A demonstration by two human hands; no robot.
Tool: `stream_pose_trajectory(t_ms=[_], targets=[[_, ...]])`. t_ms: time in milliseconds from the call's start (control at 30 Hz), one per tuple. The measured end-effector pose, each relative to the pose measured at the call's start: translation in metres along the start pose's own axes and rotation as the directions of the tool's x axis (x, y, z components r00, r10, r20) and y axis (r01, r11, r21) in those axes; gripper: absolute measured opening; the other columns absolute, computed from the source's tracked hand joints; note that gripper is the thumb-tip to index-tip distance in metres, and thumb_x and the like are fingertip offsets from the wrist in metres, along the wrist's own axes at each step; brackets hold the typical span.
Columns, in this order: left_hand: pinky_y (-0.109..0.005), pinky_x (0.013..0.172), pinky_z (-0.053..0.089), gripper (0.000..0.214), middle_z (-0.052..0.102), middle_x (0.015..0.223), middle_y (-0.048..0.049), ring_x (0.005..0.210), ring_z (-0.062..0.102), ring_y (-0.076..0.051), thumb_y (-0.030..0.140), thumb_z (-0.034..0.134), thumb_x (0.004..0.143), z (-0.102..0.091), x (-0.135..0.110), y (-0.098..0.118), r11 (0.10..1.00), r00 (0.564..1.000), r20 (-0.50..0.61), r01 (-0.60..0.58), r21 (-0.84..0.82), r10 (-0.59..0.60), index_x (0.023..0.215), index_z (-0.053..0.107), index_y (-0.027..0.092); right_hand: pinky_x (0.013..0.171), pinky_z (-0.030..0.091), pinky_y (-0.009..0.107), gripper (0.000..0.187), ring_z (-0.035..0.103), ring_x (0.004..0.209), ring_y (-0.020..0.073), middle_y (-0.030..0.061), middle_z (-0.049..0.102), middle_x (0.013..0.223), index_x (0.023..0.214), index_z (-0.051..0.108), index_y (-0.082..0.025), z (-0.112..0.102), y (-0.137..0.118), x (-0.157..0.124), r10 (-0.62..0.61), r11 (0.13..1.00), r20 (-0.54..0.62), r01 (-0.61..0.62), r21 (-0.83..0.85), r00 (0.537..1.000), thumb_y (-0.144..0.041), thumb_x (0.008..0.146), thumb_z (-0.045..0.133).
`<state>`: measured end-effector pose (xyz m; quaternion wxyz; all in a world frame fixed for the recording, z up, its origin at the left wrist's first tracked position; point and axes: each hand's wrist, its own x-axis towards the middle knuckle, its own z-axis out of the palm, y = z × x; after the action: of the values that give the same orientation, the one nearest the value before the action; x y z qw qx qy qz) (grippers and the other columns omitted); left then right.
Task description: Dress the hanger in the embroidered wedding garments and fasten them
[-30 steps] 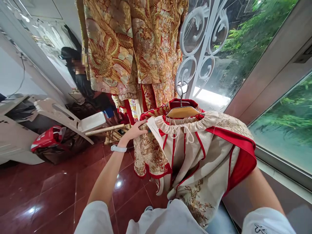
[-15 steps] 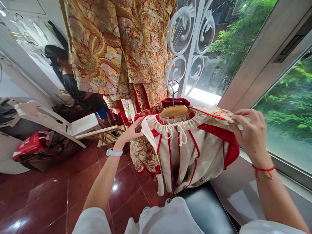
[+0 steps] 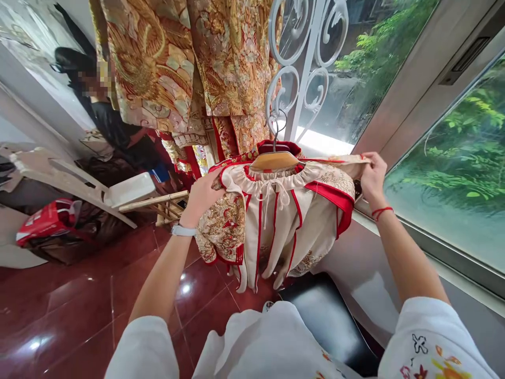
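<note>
An embroidered jacket (image 3: 223, 223) in gold and red hangs on a wooden hanger (image 3: 275, 160) whose metal hook rises against the white scrollwork. Inside its open front is a cream skirt (image 3: 272, 226) with red trim and a gathered, tied drawstring waist. My left hand (image 3: 203, 199) grips the jacket's left front edge near the shoulder, its fingers partly behind the cloth. My right hand (image 3: 373, 176) is closed on the jacket's other side, pulling a strip of it out taut toward the window.
Gold embroidered garments (image 3: 158, 68) hang behind, beside a white scrollwork stand (image 3: 302, 89). A black seat (image 3: 323, 316) stands below. At left are a white chair (image 3: 130, 188), a red bag (image 3: 49, 221) and a person in dark clothes (image 3: 114, 129). A window (image 3: 453, 142) lies right.
My right hand has moved left and slightly up, still holding the jacket's side, which now stretches out straighter. The jacket and skirt have shifted a little left and up in view.
</note>
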<state>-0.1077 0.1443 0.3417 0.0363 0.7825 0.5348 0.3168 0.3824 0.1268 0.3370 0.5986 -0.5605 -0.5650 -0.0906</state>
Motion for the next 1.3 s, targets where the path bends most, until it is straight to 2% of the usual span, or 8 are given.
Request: stream_pose_trajectory(t_ms=[133, 267, 467, 667, 833, 967, 1067, 1300], targets=[[-0.038, 0.109, 0.048, 0.066, 0.071, 0.134, -0.0039, 0.126, 0.064, -0.029, 0.019, 0.057, 0.081, -0.011, -0.005, 0.006, 1.000, 1.000, -0.023, 0.008, 0.029, -0.007, 0.146, 0.057, 0.025, 0.064, 0.038, 0.033, 0.026, 0.050, 0.067, 0.0190, 0.0044, 0.057, 0.075, 0.099, 0.070, -0.023, -0.054, -0.028, 0.006, -0.329, 0.854, 0.059, 0.324, -0.407, 0.942, -0.030, 0.095, 0.046], [-0.038, 0.111, 0.047, 0.065, 0.069, 0.137, -0.0046, 0.129, 0.062, -0.029, 0.019, 0.058, 0.081, -0.012, -0.007, 0.008, 1.000, 1.000, -0.020, 0.015, 0.021, -0.015, 0.146, 0.058, 0.024, 0.061, 0.038, 0.032, 0.022, 0.047, 0.061, 0.0179, 0.0012, 0.054, 0.073, 0.107, 0.070, -0.023, -0.086, -0.042, -0.043, -0.306, 0.868, -0.013, 0.273, -0.416, 0.952, -0.031, 0.088, 0.062], [-0.038, 0.113, 0.046, 0.067, 0.067, 0.140, -0.0063, 0.130, 0.061, -0.029, 0.020, 0.059, 0.080, -0.002, -0.001, 0.004, 0.999, 1.000, 0.006, -0.027, -0.030, 0.027, 0.147, 0.056, 0.021, 0.086, 0.051, 0.039, 0.031, 0.061, 0.096, 0.0240, 0.0102, 0.060, 0.105, 0.102, 0.068, -0.020, -0.015, 0.007, -0.104, 0.087, 0.981, -0.016, -0.089, -0.172, 0.996, -0.025, 0.078, 0.051], [-0.040, 0.111, 0.047, 0.065, 0.065, 0.142, -0.0071, 0.131, 0.060, -0.031, 0.025, 0.059, 0.082, 0.000, -0.006, 0.011, 0.999, 1.000, -0.012, -0.013, -0.046, 0.012, 0.147, 0.056, 0.023, 0.082, 0.057, 0.038, 0.034, 0.064, 0.095, 0.0219, 0.0099, 0.065, 0.105, 0.112, 0.056, -0.020, 0.037, 0.048, -0.106, 0.563, 0.773, -0.014, -0.521, 0.361, 0.826, -0.037, 0.085, 0.042], [-0.039, 0.107, 0.049, 0.063, 0.069, 0.137, -0.0082, 0.123, 0.064, -0.031, 0.026, 0.056, 0.081, -0.006, -0.011, 0.012, 1.000, 1.000, -0.012, -0.007, -0.017, 0.007, 0.143, 0.059, 0.022, 0.093, 0.053, 0.043, 0.031, 0.063, 0.095, 0.0230, 0.0102, 0.064, 0.099, 0.102, 0.061, -0.018, -0.002, 0.058, -0.075, 0.319, 0.948, -0.283, -0.307, 0.088, 0.904, -0.031, 0.086, 0.038], [-0.036, 0.103, 0.051, 0.060, 0.071, 0.133, -0.0080, 0.118, 0.067, -0.028, 0.027, 0.054, 0.081, -0.006, -0.013, 0.011, 0.999, 1.000, -0.010, -0.022, -0.037, 0.021, 0.141, 0.061, 0.022, 0.095, 0.050, 0.044, 0.032, 0.062, 0.096, 0.0258, 0.0110, 0.065, 0.096, 0.104, 0.067, -0.018, -0.069, 0.057, -0.066, -0.011, 0.972, -0.164, -0.028, -0.232, 0.986, -0.030, 0.089, 0.042], [-0.035, 0.105, 0.050, 0.062, 0.070, 0.135, -0.0086, 0.118, 0.066, -0.028, 0.031, 0.054, 0.082, -0.001, -0.013, 0.010, 0.997, 0.999, -0.015, -0.031, -0.072, 0.030, 0.143, 0.059, 0.020, 0.086, 0.050, 0.043, 0.032, 0.060, 0.087, 0.0251, 0.0099, 0.065, 0.092, 0.107, 0.068, -0.018, -0.099, 0.055, -0.092, -0.066, 0.950, -0.139, 0.019, -0.313, 0.988, -0.035, 0.090, 0.048], [-0.038, 0.106, 0.049, 0.066, 0.071, 0.132, -0.0099, 0.120, 0.065, -0.029, 0.030, 0.058, 0.078, 0.011, -0.006, 0.004, 0.997, 1.000, -0.008, -0.006, -0.081, 0.005, 0.142, 0.059, 0.018, 0.077, 0.050, 0.037, 0.022, 0.054, 0.078, 0.0202, 0.0054, 0.059, 0.091, 0.091, 0.064, -0.020, -0.025, 0.069, -0.138, 0.365, 0.930, -0.018, -0.365, -0.032, 0.931, -0.034, 0.074, 0.060]])
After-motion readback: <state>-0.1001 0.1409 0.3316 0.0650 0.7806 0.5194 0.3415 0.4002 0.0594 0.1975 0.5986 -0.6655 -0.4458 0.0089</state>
